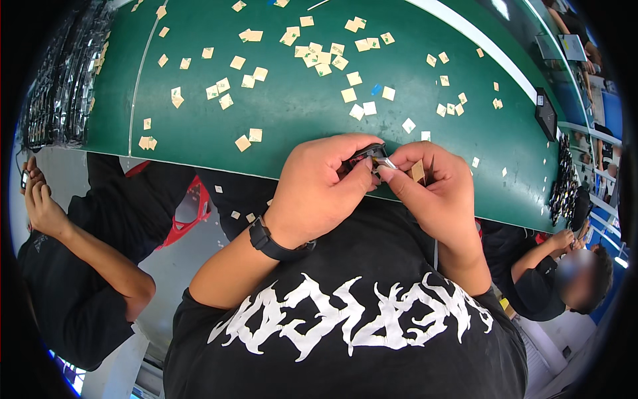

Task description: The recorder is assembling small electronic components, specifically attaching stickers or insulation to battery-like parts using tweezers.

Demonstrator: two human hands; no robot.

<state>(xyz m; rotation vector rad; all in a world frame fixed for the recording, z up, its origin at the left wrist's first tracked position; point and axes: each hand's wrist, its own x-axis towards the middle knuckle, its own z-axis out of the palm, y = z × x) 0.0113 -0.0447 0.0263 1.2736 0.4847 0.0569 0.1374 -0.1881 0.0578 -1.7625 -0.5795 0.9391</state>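
My left hand (pixel 322 179) is closed around a small black plastic casing (pixel 373 150), held just above the near edge of the green table. Thumb and forefinger of my right hand (pixel 442 189) pinch a small flat silvery piece (pixel 385 162) against the casing's open side. The exact kind of that piece is too small to tell. A tan paper square (pixel 418 171) sticks out between the fingers of the same hand. My fingers hide much of the casing's inside.
Tan paper squares (pixel 312 56) lie scattered over the green table (pixel 199 126). Black plastic-wrapped stacks (pixel 63 86) stand at the far left. To the right are a black box (pixel 545 114) and a heap of small dark parts (pixel 565 176). Co-workers sit on both sides.
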